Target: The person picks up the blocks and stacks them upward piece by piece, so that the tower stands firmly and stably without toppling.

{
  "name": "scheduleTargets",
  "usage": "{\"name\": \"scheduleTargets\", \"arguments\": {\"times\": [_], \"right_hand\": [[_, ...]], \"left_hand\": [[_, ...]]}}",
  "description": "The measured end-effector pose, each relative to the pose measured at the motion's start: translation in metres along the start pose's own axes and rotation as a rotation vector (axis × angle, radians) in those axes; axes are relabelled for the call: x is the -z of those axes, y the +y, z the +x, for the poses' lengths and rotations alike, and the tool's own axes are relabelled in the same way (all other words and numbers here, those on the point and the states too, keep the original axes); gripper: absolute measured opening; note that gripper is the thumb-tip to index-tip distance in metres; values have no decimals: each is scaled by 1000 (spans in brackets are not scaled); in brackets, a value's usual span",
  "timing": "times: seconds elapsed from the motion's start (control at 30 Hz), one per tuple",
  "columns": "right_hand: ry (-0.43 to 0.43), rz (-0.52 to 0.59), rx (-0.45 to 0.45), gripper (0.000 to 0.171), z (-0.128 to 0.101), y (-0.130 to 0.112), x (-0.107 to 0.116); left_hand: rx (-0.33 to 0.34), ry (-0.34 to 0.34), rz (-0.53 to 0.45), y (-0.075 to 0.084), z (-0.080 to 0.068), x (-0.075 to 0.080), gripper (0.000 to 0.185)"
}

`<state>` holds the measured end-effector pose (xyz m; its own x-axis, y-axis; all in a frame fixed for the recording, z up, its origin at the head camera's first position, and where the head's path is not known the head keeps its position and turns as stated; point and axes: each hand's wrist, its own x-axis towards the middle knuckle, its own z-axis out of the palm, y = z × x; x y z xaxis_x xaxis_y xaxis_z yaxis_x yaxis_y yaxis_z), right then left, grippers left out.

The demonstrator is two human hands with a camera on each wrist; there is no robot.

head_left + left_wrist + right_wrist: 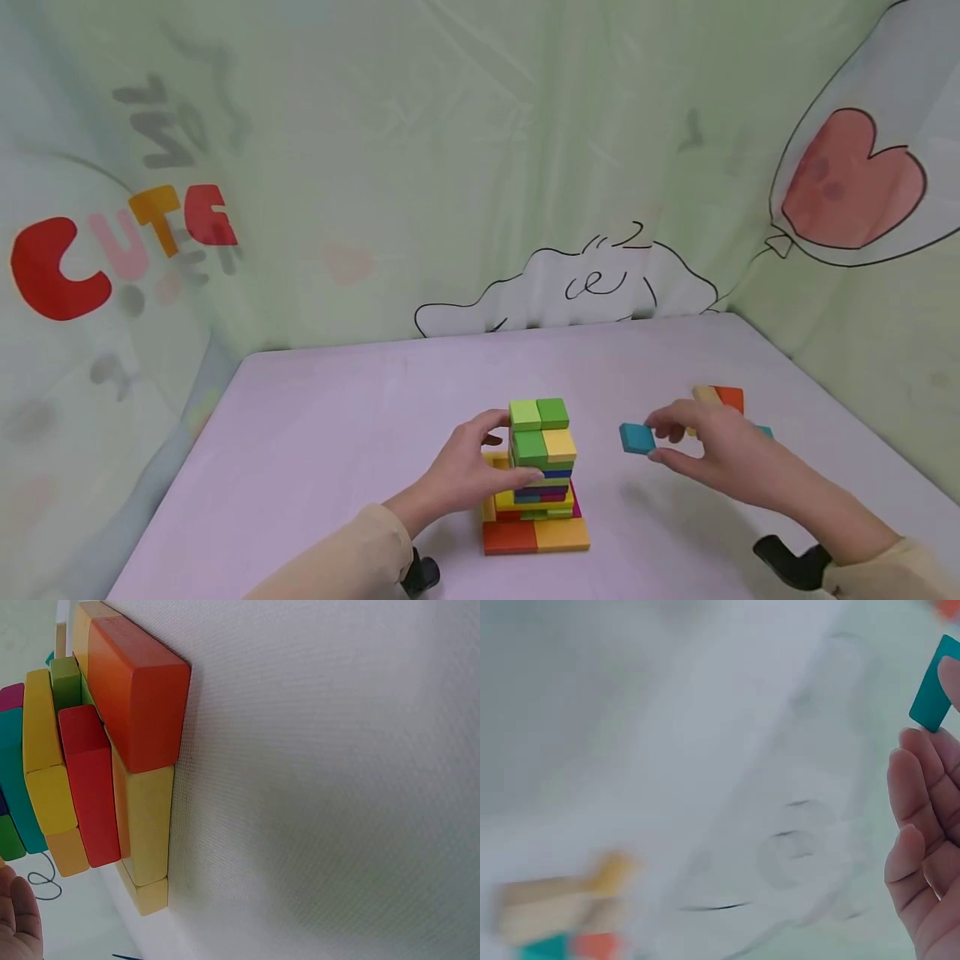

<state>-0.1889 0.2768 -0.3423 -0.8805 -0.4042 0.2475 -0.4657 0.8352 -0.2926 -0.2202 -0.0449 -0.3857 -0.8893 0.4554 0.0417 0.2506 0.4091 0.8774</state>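
Observation:
A tower of wooden blocks [531, 448] in many colours stands on the table, wider at its base, with two green blocks side by side on top. My left hand [476, 467] holds it from the left, thumb across the front and fingers toward the back. In the left wrist view, orange and red blocks [91, 791] of the lower layers show close up, with fingertips at the edge. To the right of the tower, my right hand [712, 446] pinches a teal block [637, 438] between thumb and fingertips, raised above the table.
Behind my right hand lie several loose blocks [729, 398], orange, pale wood and teal, partly covered by it. The lilac table [360, 400] meets hanging printed cloth [360, 167] at the back and sides. Black wrist straps [795, 562] show at both sleeves.

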Motion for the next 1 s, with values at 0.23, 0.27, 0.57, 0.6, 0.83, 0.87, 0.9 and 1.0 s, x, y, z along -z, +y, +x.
{"name": "scheduleTargets", "arguments": {"times": [0.23,0.27,0.57,0.6,0.83,0.87,0.9,1.0], "right_hand": [[25,-55,136,36,28,-72,22],[15,-73,153,36,31,-80,21],[-65,-169,207,32,54,-111,10],[-70,-171,207,33,54,-111,9],[-67,-168,220,34,57,-111,6],[-66,-169,219,34,57,-111,6],[-67,-169,218,34,57,-111,6],[-67,-170,215,33,58,-111,6]], "left_hand": [[5,-4,-12,-1,1,2,66],[4,-6,-15,-2,1,2,66],[-39,-18,-11,-4,3,1,60],[-40,-19,-10,-4,3,1,60],[-33,-21,-9,-3,2,2,61],[-32,-21,-10,-3,2,2,61],[-32,-21,-12,-3,2,3,62],[-39,-20,-19,-3,2,3,62]]}}
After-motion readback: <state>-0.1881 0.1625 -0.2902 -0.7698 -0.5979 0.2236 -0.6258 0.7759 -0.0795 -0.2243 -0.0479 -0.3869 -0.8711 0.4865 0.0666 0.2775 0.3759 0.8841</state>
